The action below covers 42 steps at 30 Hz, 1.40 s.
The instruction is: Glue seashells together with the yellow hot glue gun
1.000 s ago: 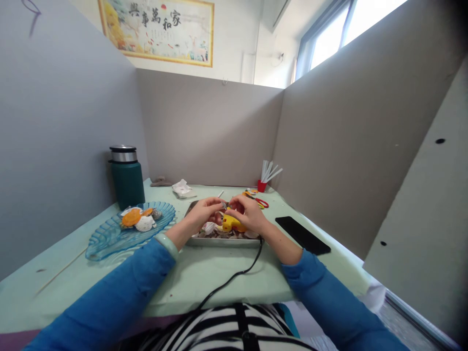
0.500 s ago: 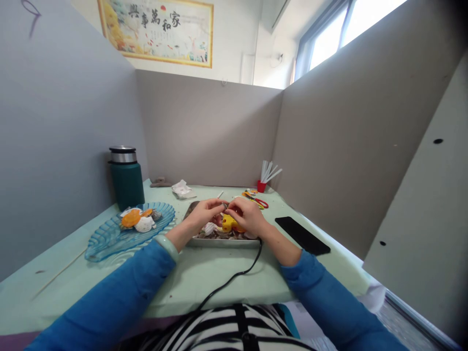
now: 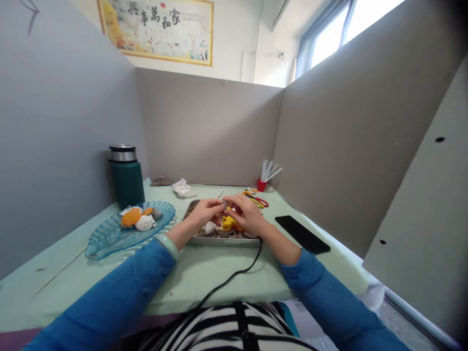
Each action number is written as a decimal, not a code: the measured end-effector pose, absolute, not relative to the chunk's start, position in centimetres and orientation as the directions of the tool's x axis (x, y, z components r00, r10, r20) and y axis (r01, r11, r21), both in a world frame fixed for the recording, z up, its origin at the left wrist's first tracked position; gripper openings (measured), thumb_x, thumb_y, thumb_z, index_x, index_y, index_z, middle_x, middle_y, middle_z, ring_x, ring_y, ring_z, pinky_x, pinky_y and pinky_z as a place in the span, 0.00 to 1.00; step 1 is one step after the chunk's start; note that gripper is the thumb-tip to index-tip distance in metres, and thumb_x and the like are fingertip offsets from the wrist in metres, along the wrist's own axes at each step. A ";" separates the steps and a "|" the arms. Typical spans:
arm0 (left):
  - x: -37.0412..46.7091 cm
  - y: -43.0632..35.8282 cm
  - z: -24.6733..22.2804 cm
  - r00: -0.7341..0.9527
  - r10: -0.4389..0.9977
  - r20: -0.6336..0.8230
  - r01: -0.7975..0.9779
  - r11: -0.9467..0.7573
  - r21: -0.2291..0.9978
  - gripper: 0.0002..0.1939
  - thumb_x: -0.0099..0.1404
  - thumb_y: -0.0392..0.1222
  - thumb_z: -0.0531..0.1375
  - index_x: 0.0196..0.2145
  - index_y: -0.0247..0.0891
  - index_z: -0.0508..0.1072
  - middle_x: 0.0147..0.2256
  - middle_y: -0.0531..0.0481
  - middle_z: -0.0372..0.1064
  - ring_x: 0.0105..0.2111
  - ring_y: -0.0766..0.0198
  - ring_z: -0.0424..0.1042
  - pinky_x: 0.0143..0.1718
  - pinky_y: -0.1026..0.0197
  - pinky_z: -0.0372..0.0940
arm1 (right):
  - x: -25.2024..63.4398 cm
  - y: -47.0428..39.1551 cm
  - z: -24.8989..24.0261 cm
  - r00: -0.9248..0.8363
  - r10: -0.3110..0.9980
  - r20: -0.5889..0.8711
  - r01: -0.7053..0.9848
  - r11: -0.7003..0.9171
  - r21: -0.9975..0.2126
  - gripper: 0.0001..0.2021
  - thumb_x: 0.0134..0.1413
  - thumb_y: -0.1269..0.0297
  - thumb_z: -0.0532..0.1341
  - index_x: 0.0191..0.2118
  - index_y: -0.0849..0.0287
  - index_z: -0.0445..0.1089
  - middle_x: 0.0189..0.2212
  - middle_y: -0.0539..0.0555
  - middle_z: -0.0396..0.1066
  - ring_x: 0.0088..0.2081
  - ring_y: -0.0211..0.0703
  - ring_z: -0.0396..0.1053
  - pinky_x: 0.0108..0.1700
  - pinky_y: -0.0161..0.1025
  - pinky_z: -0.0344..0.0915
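Two hands meet above a shallow metal tray [image 3: 226, 241]. The left hand [image 3: 207, 213] has its fingers clamped on a small grey thing [image 3: 224, 206], too tiny to name. The right hand [image 3: 246, 215] curls in from the other side, its fingertips right by the grey thing. I cannot tell if the right fingers pinch it too. So the small grey thing is up between the two hands, over the tray.

In the tray there are lots of brown bits, a pale shell [image 3: 209, 227], and a yellow tool [image 3: 227, 224] (the right hand hides part of it). A black cord [image 3: 234, 275] runs from near the right hand down to the person's lap.

On the left of the green counter [image 3: 252, 287] is a blue plate [image 3: 100, 247] with orange and white pieces on it. A green bottle [image 3: 127, 185] stands tall just behind the plate. On the right, a flat black thing [image 3: 302, 234] lies near the counter's edge. Farther back are scissors [image 3: 262, 202] with red on the handle, and a red cup [image 3: 261, 185] full of white sticks [image 3: 268, 171].
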State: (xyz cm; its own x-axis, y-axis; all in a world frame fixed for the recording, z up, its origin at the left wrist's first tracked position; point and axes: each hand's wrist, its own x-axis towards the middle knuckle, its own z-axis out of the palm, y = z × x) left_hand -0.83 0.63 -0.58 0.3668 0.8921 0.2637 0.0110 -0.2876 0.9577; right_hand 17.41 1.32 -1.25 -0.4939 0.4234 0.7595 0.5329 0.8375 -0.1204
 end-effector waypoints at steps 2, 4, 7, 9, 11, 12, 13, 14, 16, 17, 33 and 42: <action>-0.9 0.7 -0.6 0.368 0.894 0.257 0.032 -0.288 0.957 0.12 0.55 0.45 0.61 0.31 0.31 0.71 0.24 0.50 0.66 0.18 0.71 0.64 0.21 0.65 0.64 | 17.5 1.6 -1.3 -0.526 0.414 0.743 0.520 0.848 -0.104 0.16 0.58 0.60 0.57 0.51 0.56 0.65 0.36 0.54 0.66 0.29 0.37 0.62 0.35 0.35 0.59; -0.9 0.6 -0.6 0.373 0.893 0.250 0.053 -0.289 0.956 0.11 0.55 0.43 0.60 0.31 0.30 0.71 0.23 0.50 0.65 0.17 0.71 0.63 0.20 0.65 0.63 | 17.6 1.9 -1.4 -0.540 0.402 0.740 0.502 0.859 -0.100 0.15 0.58 0.60 0.56 0.50 0.56 0.66 0.36 0.54 0.65 0.30 0.37 0.62 0.35 0.35 0.60; -0.9 0.5 -0.5 0.396 0.887 0.238 0.038 -0.275 0.961 0.10 0.55 0.42 0.60 0.29 0.30 0.71 0.23 0.50 0.65 0.17 0.72 0.62 0.20 0.65 0.64 | 17.6 2.1 -1.4 -0.534 0.392 0.749 0.460 0.878 -0.132 0.13 0.58 0.61 0.57 0.48 0.56 0.67 0.34 0.53 0.65 0.31 0.37 0.63 0.36 0.35 0.61; -0.8 0.4 -0.4 0.416 0.879 0.232 0.014 -0.261 0.965 0.10 0.54 0.43 0.60 0.28 0.30 0.71 0.23 0.50 0.65 0.17 0.72 0.61 0.20 0.65 0.64 | 17.6 2.0 -1.3 -0.527 0.395 0.752 0.431 0.887 -0.163 0.13 0.57 0.60 0.58 0.47 0.57 0.68 0.33 0.53 0.65 0.31 0.37 0.63 0.36 0.35 0.61; -0.8 0.2 -0.3 0.428 0.873 0.232 -0.004 -0.255 0.967 0.10 0.54 0.43 0.61 0.27 0.31 0.71 0.22 0.50 0.65 0.16 0.72 0.61 0.20 0.65 0.63 | 17.6 1.9 -1.2 -0.521 0.402 0.753 0.410 0.892 -0.192 0.13 0.57 0.60 0.58 0.46 0.57 0.68 0.33 0.53 0.65 0.30 0.37 0.62 0.35 0.36 0.61; -0.8 0.2 -0.3 0.431 0.872 0.234 -0.012 -0.253 0.967 0.10 0.53 0.43 0.61 0.27 0.31 0.71 0.22 0.51 0.65 0.16 0.72 0.61 0.20 0.65 0.63 | 17.6 1.9 -1.1 -0.518 0.403 0.755 0.400 0.894 -0.203 0.13 0.56 0.59 0.59 0.46 0.58 0.69 0.32 0.53 0.65 0.30 0.37 0.62 0.35 0.36 0.61; -0.8 0.2 -0.2 0.435 0.870 0.233 -0.020 -0.249 0.968 0.10 0.53 0.43 0.61 0.27 0.31 0.71 0.21 0.51 0.65 0.16 0.72 0.61 0.20 0.65 0.63 | 17.6 1.8 -1.1 -0.516 0.403 0.756 0.390 0.896 -0.212 0.13 0.56 0.59 0.59 0.45 0.58 0.69 0.32 0.52 0.65 0.30 0.37 0.62 0.35 0.36 0.61; -0.8 0.1 -0.2 0.439 0.868 0.231 -0.027 -0.244 0.969 0.10 0.53 0.43 0.61 0.26 0.31 0.71 0.20 0.52 0.64 0.16 0.72 0.60 0.20 0.64 0.64 | 17.6 1.7 -1.0 -0.516 0.402 0.756 0.379 0.899 -0.219 0.13 0.56 0.59 0.59 0.45 0.58 0.69 0.32 0.53 0.65 0.30 0.37 0.62 0.35 0.36 0.61; -0.8 0.1 -0.2 0.449 0.865 0.226 -0.035 -0.235 0.971 0.11 0.53 0.43 0.62 0.26 0.31 0.71 0.19 0.52 0.63 0.15 0.72 0.60 0.20 0.64 0.64 | 17.6 1.7 -0.9 -0.521 0.395 0.757 0.357 0.906 -0.228 0.13 0.56 0.58 0.59 0.45 0.58 0.69 0.31 0.53 0.65 0.30 0.37 0.62 0.34 0.36 0.61; -0.9 0.1 -0.2 0.453 0.863 0.225 -0.036 -0.234 0.972 0.11 0.54 0.44 0.62 0.26 0.31 0.71 0.18 0.52 0.63 0.15 0.72 0.60 0.20 0.64 0.64 | 17.6 1.7 -0.9 -0.523 0.392 0.757 0.347 0.909 -0.231 0.13 0.56 0.58 0.59 0.45 0.58 0.70 0.31 0.53 0.65 0.30 0.37 0.62 0.34 0.36 0.61; -1.4 0.5 -0.4 0.534 0.810 0.243 -0.089 -0.232 0.969 0.13 0.54 0.46 0.63 0.29 0.29 0.72 0.25 0.48 0.67 0.17 0.72 0.61 0.22 0.63 0.65 | 17.8 2.2 -1.0 -0.529 0.385 0.756 0.287 0.920 -0.268 0.15 0.55 0.55 0.59 0.44 0.58 0.70 0.30 0.52 0.65 0.30 0.37 0.62 0.34 0.35 0.61; -1.3 0.6 -0.5 0.530 0.807 0.260 -0.084 -0.255 0.963 0.12 0.56 0.45 0.62 0.29 0.30 0.72 0.25 0.49 0.67 0.18 0.72 0.62 0.23 0.63 0.65 | 17.7 2.0 -1.0 -0.521 0.401 0.753 0.296 0.913 -0.281 0.17 0.54 0.53 0.59 0.44 0.58 0.69 0.29 0.51 0.64 0.28 0.36 0.60 0.33 0.35 0.60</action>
